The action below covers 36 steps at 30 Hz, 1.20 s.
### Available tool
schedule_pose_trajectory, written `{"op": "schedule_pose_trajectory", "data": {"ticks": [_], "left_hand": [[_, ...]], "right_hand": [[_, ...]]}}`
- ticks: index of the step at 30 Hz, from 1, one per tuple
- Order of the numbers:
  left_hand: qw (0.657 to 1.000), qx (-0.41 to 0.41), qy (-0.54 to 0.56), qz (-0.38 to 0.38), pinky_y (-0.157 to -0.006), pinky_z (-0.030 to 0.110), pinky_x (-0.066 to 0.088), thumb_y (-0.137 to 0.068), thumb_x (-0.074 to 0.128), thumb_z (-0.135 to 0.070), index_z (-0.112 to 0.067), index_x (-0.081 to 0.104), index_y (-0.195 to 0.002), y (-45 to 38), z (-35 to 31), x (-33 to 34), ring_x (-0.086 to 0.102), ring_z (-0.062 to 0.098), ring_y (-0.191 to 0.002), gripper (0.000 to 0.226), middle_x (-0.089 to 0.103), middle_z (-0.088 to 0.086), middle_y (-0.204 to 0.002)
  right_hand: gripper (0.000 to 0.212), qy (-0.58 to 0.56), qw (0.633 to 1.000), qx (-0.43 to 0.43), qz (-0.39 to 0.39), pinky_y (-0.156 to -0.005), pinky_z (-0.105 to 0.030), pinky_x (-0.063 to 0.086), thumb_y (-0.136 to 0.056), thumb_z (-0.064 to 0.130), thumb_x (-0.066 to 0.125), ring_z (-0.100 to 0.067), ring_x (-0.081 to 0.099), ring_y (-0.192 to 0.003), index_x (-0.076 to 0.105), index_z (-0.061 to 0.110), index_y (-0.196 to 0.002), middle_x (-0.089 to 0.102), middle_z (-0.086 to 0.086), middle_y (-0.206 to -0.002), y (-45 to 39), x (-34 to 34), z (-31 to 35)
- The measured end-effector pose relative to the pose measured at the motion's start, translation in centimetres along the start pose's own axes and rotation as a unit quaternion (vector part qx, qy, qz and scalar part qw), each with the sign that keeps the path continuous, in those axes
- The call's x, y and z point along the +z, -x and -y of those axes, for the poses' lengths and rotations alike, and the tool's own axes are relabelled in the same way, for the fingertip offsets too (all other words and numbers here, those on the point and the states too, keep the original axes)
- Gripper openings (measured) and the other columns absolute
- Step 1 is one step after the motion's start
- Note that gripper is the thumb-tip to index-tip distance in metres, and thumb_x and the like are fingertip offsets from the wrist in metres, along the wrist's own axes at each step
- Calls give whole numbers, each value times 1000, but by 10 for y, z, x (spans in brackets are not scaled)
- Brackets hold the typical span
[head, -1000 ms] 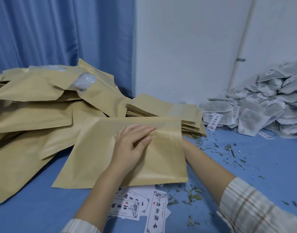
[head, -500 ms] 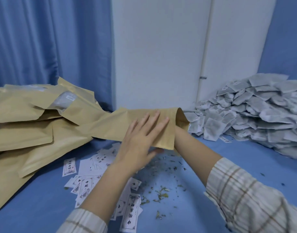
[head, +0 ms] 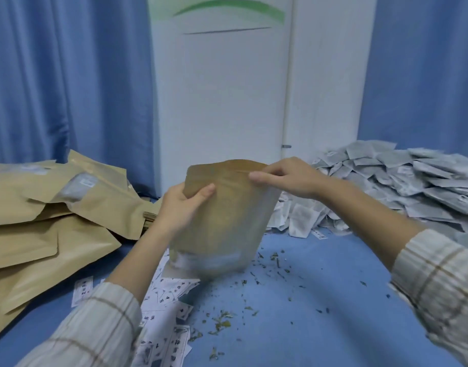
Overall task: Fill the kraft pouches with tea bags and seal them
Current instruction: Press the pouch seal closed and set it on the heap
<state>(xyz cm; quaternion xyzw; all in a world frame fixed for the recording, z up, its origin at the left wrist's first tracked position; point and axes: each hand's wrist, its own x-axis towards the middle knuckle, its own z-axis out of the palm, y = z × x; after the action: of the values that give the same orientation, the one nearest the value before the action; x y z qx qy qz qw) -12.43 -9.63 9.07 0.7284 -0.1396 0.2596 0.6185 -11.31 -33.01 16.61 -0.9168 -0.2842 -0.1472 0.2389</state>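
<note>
A kraft pouch (head: 222, 221) stands upright in the middle of the blue table, blurred, with a frosted lower part. My left hand (head: 182, 205) grips its upper left edge, thumb on the front. My right hand (head: 288, 178) pinches the top right rim at the mouth. A big heap of white tea bags (head: 402, 186) lies at the right against the curtain. Piled kraft pouches (head: 55, 207) lie at the left; one shows a clear window.
Small printed paper labels (head: 164, 292) lie scattered in front of the pouch and under my left forearm. Loose tea leaf bits (head: 267, 263) speckle the blue table (head: 320, 300). A white panel (head: 227, 102) and blue curtains stand behind.
The pouch has gone from lying flat under my left hand to standing upright, lifted and turned. My right hand came out from behind it and now pinches the top rim.
</note>
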Motion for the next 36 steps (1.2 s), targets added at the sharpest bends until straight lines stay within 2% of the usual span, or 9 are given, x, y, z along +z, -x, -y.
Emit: {"op": "schedule_pose_trajectory", "data": {"ticks": [3,7,13,17,20,24,30,33,36], "left_hand": [[999,-18,27,25,-63,14,52,-66,67,-55,-26,71,-86,-15,-9,-3,69,3,-80,35,73,-14,-85],[998,-39,37,34,-69,22,52,-69,66,-55,-24,70,-90,-30,-13,2,70,6,-82,37,74,-11,-88],[997,-36,65,31,-51,9,46,-87,63,-36,-22,69,-82,-35,-14,19,67,-2,-65,16,72,-16,-73],[996,-30,77,34,-47,9,44,-86,64,-33,-20,68,-78,-37,-10,26,64,-4,-58,16,70,-16,-67],[993,-48,96,40,-56,13,50,-75,68,-43,-21,71,-82,-41,-6,18,69,4,-72,24,74,-9,-80],[985,-62,154,40,-65,20,54,-68,69,-44,-20,71,-94,-52,-4,9,70,12,-86,35,74,-2,-95],[974,-110,200,17,-64,19,53,-78,65,-43,-19,70,-95,-59,-6,17,70,7,-85,30,74,-4,-92],[968,-140,209,1,-70,23,50,-71,66,-52,-19,70,-100,-58,2,18,69,6,-89,44,73,-5,-97],[964,-164,208,-16,-80,28,49,-72,69,-50,-18,70,-106,-56,12,19,67,10,-95,46,72,-4,-102]], "right_hand": [[44,82,994,-58,-51,-79,-15,34,-68,60,69,-4,51,-97,69,26,-97,61,14,-97,-2,-7,-15],[44,65,989,-102,-80,-77,-8,33,-66,44,79,-1,52,-95,69,21,-102,58,20,-91,-10,-16,-14],[2,121,980,-37,153,-62,-26,45,-76,19,66,-9,58,-65,66,20,-74,62,10,-64,-30,-29,15],[19,89,938,80,324,-59,-18,48,-79,42,65,-3,66,-64,71,27,-70,68,16,-65,-40,-23,28],[36,88,957,65,269,-55,-15,36,-83,53,60,7,55,-49,63,29,-56,58,22,-49,-43,-24,16],[67,53,998,-13,35,-51,-28,12,-67,60,72,-11,19,-49,22,18,-50,18,8,-49,-45,-36,-15],[58,14,983,-39,-178,-80,-21,33,-49,80,59,-7,46,-90,62,24,-63,56,12,-85,-44,-31,-42],[29,-143,978,14,-148,-79,-9,38,-59,57,77,3,53,-93,67,35,-75,59,22,-92,-37,-26,-56],[23,-219,967,24,-125,-78,-30,49,-69,31,80,-14,60,-84,68,29,-88,66,-2,-84,-31,-13,-69]]}}
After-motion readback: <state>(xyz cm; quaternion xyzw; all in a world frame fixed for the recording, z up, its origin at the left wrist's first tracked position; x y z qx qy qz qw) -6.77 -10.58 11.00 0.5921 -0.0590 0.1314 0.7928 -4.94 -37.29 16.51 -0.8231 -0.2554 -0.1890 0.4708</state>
